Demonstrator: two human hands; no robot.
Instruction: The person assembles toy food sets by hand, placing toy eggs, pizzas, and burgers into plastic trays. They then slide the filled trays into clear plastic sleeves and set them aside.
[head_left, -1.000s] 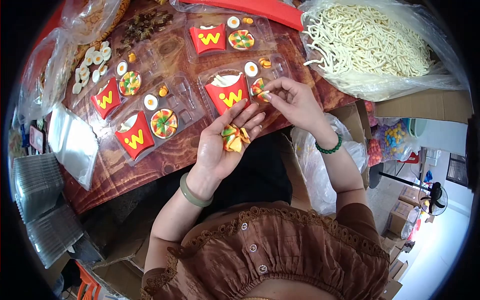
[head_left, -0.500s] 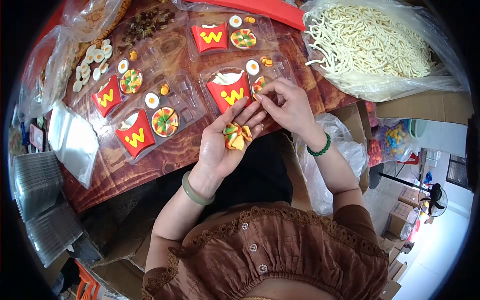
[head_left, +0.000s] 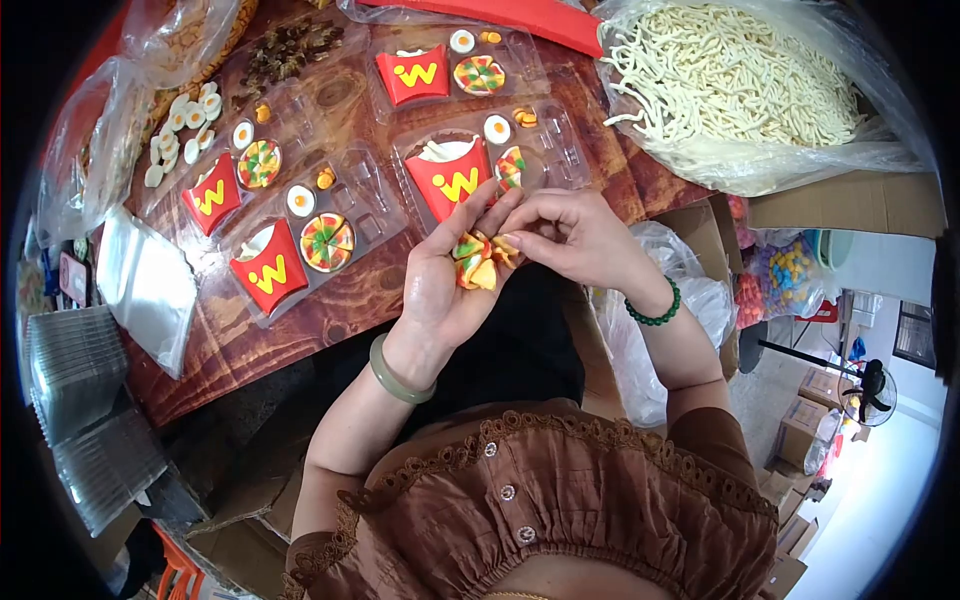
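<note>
1. Blouse (head_left: 540, 480) of brown cloth, with a lacy edge and shiny buttons, lies nearest the camera.
2. A pale bangle (head_left: 398, 375) circles the left wrist, and a green bead bracelet (head_left: 655, 305) circles the right.
3. Of the two hands, the left hand (head_left: 440, 290) is palm up and spread, lightly cupped under a small heap of toy pizza slices (head_left: 474, 268).
4. The right hand (head_left: 575, 232) meets it from the side, thumb and forefinger pinching one slice (head_left: 505, 254) at the right edge of the heap.
5. Just beyond the fingers, a clear tray (head_left: 545, 155) rests on the wooden counter (head_left: 210, 345). It holds a red fries box (head_left: 447, 180), an egg (head_left: 497, 128), orange pieces (head_left: 524, 117) and a part-filled pizza (head_left: 511, 165); the right hand may hide some of that round.
6. Left of it, another tray bears a red box (head_left: 268, 270) and a full round pizza (head_left: 327, 242).
7. Farther back stand two more filled trays, one at the left and one straight ahead.
8. Loose egg pieces (head_left: 185, 125) lie at the far left, near dark brown bits (head_left: 290, 50).
9. At the far right, an open plastic bag holds pale strips (head_left: 740, 80).
10. A fan (head_left: 875, 392) stands well apart, across the room.
</note>
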